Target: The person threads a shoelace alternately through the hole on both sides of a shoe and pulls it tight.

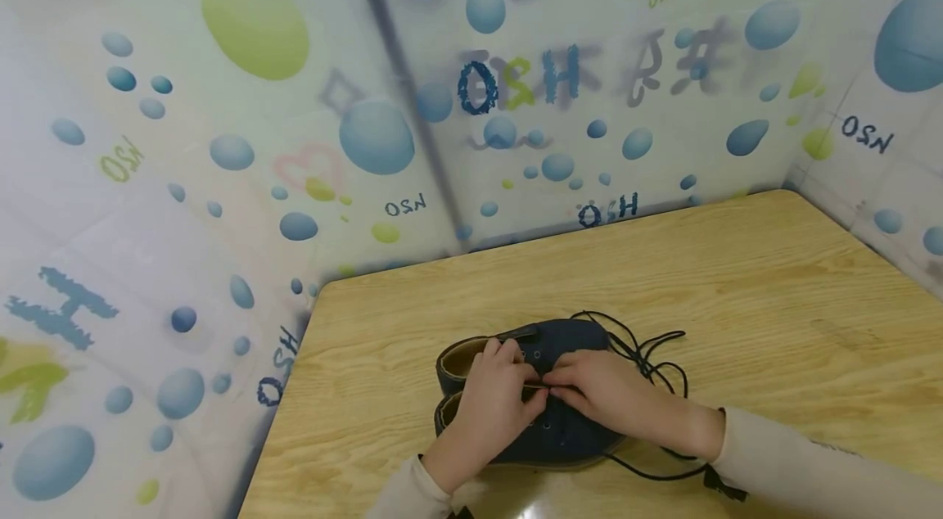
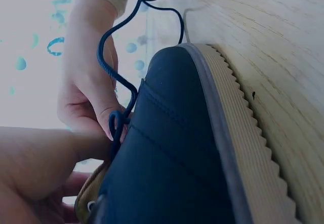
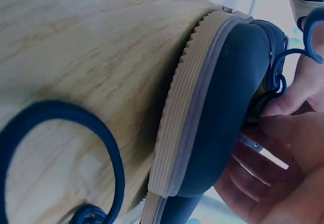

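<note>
Two dark blue lace-up shoes lie side by side, toes to the right: a near shoe (image 1: pixel 563 444) and a far shoe (image 1: pixel 570 332). Over the eyelets of the near shoe, the fingertips of my left hand (image 1: pixel 492 398) and right hand (image 1: pixel 615 390) meet. Both appear to pinch a thin dark blue shoelace (image 2: pixel 103 57) there, though the fingers partly cover it. A small lace loop shows by the right thumb in the left wrist view. The right wrist view shows the ridged pale sole (image 3: pixel 174 117) and lace by the left fingers.
Loose laces (image 1: pixel 648 351) trail in loops to the right of the toes, and one runs beneath the right forearm. The shoes stand on a wooden table (image 1: pixel 737 282). Behind it hangs a white curtain (image 1: pixel 309 110) printed with blue and green drops.
</note>
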Tool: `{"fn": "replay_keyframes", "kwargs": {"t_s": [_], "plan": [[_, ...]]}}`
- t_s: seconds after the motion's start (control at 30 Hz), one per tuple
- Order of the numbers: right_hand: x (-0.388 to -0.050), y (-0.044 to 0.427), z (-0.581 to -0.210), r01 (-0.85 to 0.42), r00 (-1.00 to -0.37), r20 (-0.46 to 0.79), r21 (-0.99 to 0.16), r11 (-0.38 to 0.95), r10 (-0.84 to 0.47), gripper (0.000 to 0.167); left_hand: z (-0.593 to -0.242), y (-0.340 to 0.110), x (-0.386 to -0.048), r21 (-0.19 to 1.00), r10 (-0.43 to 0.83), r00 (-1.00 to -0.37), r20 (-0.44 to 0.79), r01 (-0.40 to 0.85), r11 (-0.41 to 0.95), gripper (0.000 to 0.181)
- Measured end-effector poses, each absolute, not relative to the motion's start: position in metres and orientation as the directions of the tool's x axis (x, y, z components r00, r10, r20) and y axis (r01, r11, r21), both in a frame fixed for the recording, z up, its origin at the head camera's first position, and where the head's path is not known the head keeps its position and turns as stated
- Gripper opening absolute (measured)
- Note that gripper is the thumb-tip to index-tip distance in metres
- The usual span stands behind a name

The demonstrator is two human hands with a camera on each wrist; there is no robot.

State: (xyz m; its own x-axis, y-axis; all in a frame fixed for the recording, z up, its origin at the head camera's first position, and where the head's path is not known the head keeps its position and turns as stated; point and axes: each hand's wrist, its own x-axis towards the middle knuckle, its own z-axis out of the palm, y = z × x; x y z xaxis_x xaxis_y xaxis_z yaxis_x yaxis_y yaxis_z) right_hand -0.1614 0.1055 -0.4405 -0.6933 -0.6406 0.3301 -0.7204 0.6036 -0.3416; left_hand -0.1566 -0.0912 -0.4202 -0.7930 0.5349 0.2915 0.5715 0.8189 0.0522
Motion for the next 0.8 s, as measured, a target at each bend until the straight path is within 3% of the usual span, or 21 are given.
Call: {"fn": "replay_keyframes", "kwargs": {"t_s": [0.37, 0.47, 0.6, 0.7, 0.8], "plan": [[-0.167, 0.104, -0.438, -0.733, -0.679, 0.365, -0.381, 0.564, -0.637, 0.009, -0.414, -0.093, -0.160, 0.450, 0.459, -0.836, 0.301, 0.549, 0.704, 0.004], [-0.169, 0.103, -0.440, -0.746, -0.666, 0.383, -0.364, 0.558, -0.640, 0.008, -0.405, -0.095, -0.162, 0.654, 0.420, -0.847, 0.326, 0.523, 0.547, 0.007], [-0.171, 0.103, -0.441, -0.749, -0.662, 0.393, -0.351, 0.562, -0.638, 0.008, -0.381, -0.099, -0.169, 0.871, 0.374, -0.858, 0.353, 0.447, 0.203, 0.015], [-0.172, 0.103, -0.441, -0.744, -0.668, 0.385, -0.352, 0.568, -0.637, 0.009, -0.360, -0.103, -0.173, 0.898, 0.306, -0.856, 0.416, 0.440, 0.011, 0.016], [-0.172, 0.103, -0.442, -0.740, -0.672, 0.375, -0.355, 0.571, -0.639, 0.010, -0.339, -0.108, -0.175, 0.847, 0.225, -0.819, 0.528, 0.526, -0.072, 0.014]]}}
